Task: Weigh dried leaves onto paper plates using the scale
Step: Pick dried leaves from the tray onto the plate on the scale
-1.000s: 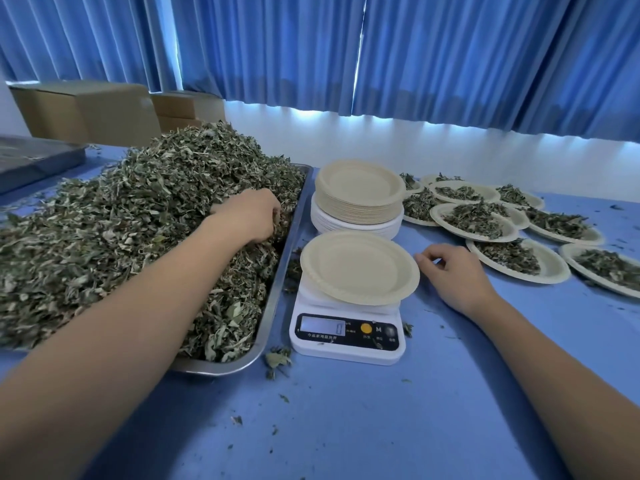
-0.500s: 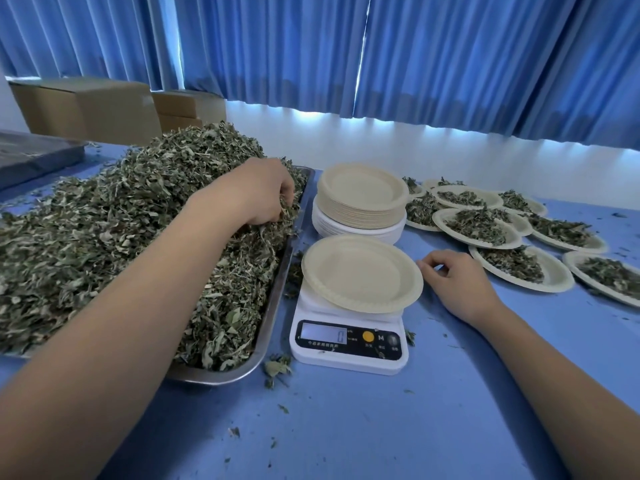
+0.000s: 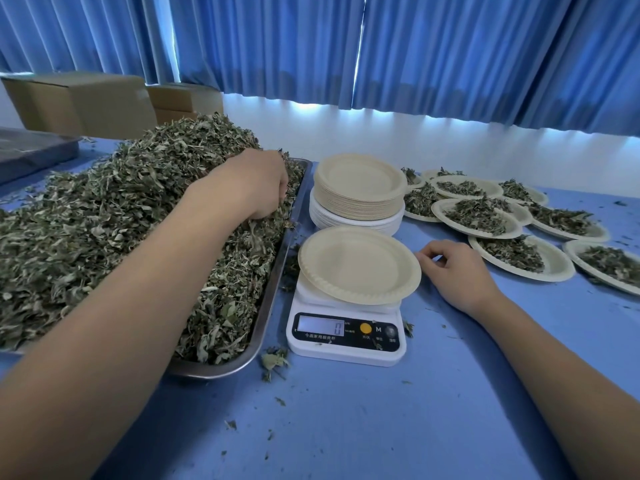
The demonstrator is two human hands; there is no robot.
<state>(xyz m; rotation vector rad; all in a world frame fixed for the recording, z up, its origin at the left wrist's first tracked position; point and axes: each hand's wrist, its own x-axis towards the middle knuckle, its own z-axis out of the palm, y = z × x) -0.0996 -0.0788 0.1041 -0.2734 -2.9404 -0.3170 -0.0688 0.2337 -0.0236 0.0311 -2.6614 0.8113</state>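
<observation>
Left hand (image 3: 254,183) is sunk knuckles-up into the dried leaves (image 3: 104,220), fingers curled down around a clump at the heap's right slope. The heap fills a metal tray (image 3: 270,289) under and behind that hand. Right hand (image 3: 453,268) rests on the blue table (image 3: 346,427), fingers loosely curled, holding nothing. Its fingertips are just beside the rim of the paper plate (image 3: 356,265); contact cannot be told. That plate is bare and sits between the two hands on the white scale (image 3: 346,344), whose display reads 0. The plate stack (image 3: 358,188) stands just beyond the scale, to the right of the left hand. The filled plates (image 3: 478,216) lie beyond and to the right of the right hand, overlapping. Leaf crumbs are scattered on the table nearer than both hands.
</observation>
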